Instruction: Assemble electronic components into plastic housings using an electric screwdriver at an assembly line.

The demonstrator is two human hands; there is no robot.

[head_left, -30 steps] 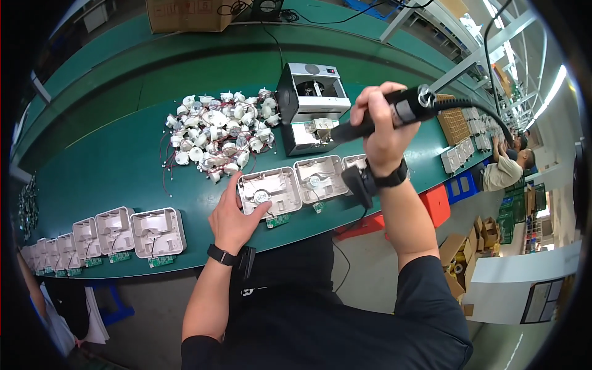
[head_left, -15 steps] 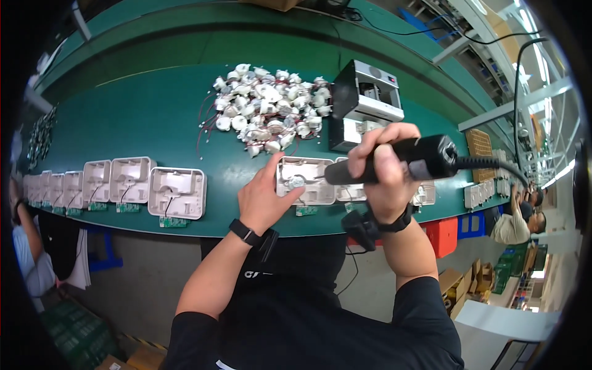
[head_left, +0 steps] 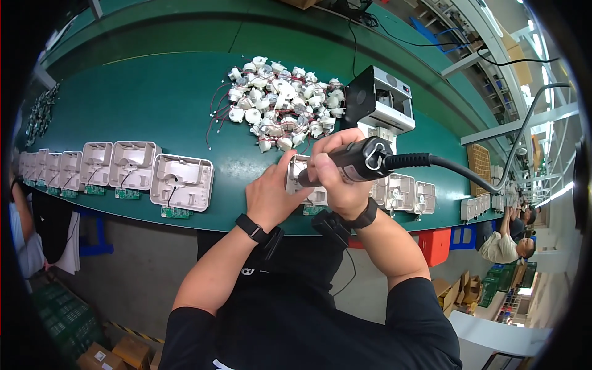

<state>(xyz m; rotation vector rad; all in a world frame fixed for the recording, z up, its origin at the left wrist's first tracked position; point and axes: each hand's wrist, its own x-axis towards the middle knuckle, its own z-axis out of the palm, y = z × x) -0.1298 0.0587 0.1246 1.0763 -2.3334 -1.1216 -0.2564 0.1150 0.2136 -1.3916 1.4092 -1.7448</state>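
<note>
My right hand (head_left: 342, 182) is wrapped around a black corded electric screwdriver (head_left: 365, 159). The tool leans over a white plastic housing (head_left: 295, 168), its tip end down inside; the bit and the spot it meets are hidden behind my hand. At the housing's left side, my left hand (head_left: 269, 196) holds it, index finger along the upper left edge and thumb reaching over the near part. A green circuit board (head_left: 313, 210) sticks out below the housing's near edge.
More white housings (head_left: 180, 183) with wires and green boards stand in a row to the left, others (head_left: 401, 192) to the right. Beyond lies a heap of white motor-like parts (head_left: 283, 102) with red wires. A black-and-silver machine (head_left: 388, 102) stands right of it. The screwdriver's cable (head_left: 456, 166) arcs rightward.
My right hand has brought the screwdriver left and down, from beside the housing to over it. My left hand stays at the housing. The whole view has shifted slightly.
</note>
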